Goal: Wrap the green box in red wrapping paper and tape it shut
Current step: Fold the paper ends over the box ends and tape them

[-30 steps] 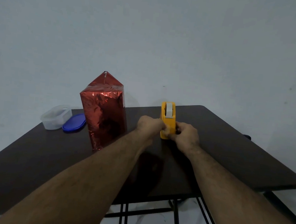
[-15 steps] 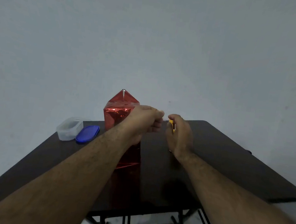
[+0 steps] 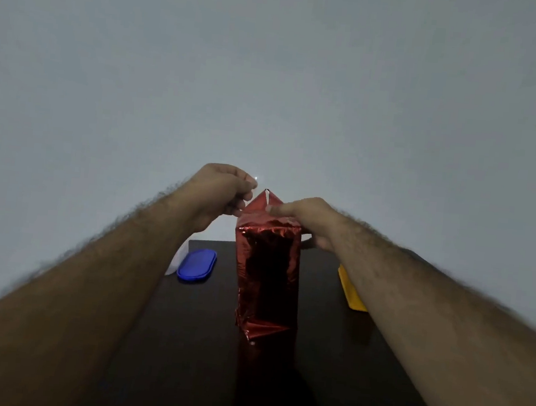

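From where I watch, the two forearms run up from the bottom corners and meet at the top of the box (image 3: 267, 278), which stands upright on the dark table (image 3: 324, 388) with its long axis vertical, already covered in red paper (image 3: 284, 260); no green shows anywhere. Low on the near face of the box a folded edge of paper juts out loosely. To the left of the box lies a blue lid (image 3: 196, 265), with a pale tub (image 3: 178, 261) just behind it, mostly hidden by the left forearm. To the right of the box a yellow tape holder (image 3: 351, 292) sits on the table, its far part cut off by the right forearm. At the top of the box the right hand (image 3: 304, 221) rests on the upper right edge, fingers curled over the paper and holding it, fingertips pointing left toward the raised triangular flap (image 3: 264, 202). That flap stands up past the top edge, its tip pointing upward between the two hands. The left hand (image 3: 220, 195) hovers just left of and slightly above the flap, fingers and thumb pinched together; a small bright glint at the fingertips suggests a strip of clear tape, though I cannot make the strip out. I judge the next move turns on this: the flap lies just right of and below the left fingertips, so the left hand is the nearer one to bring tape down onto it.
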The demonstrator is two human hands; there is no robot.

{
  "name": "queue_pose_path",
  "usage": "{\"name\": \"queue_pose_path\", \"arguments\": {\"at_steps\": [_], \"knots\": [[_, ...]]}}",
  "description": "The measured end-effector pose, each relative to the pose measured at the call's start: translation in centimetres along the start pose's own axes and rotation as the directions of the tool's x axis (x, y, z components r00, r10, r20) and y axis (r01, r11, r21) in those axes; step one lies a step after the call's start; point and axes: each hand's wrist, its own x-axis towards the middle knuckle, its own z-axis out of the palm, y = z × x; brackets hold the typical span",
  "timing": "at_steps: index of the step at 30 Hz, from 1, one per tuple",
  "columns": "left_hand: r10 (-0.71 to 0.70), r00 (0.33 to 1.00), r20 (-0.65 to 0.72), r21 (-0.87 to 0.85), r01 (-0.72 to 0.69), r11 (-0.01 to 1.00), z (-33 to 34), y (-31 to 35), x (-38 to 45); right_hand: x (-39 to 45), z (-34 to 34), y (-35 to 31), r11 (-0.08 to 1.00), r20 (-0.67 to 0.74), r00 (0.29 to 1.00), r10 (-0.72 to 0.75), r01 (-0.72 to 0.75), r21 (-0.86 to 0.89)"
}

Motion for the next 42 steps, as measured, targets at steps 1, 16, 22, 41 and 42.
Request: {"name": "queue_pose_path", "arguments": {"at_steps": [1, 16, 22, 41, 42], "knots": [[-0.008, 1.0, 0.0, 0.025, 0.008, 1.0, -0.4, -0.2, 0.3, -0.1, 0.1, -0.3, 1.0, -0.009, 1.0, 0.012, -0.012, -0.018], [-0.131, 0.952, 0.278, 0.301, 0.043, 0.952, -0.7, -1.6, 3.3, 0.3, 1.4, 0.4, 0.978, -0.099, 0.991, 0.087, -0.066, 0.196], [-0.206, 0.938, 0.279, 0.394, 0.084, 0.915, -0.6, -1.2, 3.6, 0.2, 1.5, 0.4, 0.977, -0.117, 0.989, 0.09, -0.065, 0.201], [-0.183, 0.954, 0.24, 0.756, -0.065, 0.652, 1.2, 1.1, 4.8, 0.7, 1.6, 0.6, 0.991, -0.153, 0.985, 0.074, -0.055, 0.121], [-0.186, 0.955, 0.233, 0.764, -0.061, 0.643, 1.3, 1.3, 4.8, 0.7, 1.6, 0.7, 0.992, -0.155, 0.985, 0.075, -0.057, 0.117]]}}
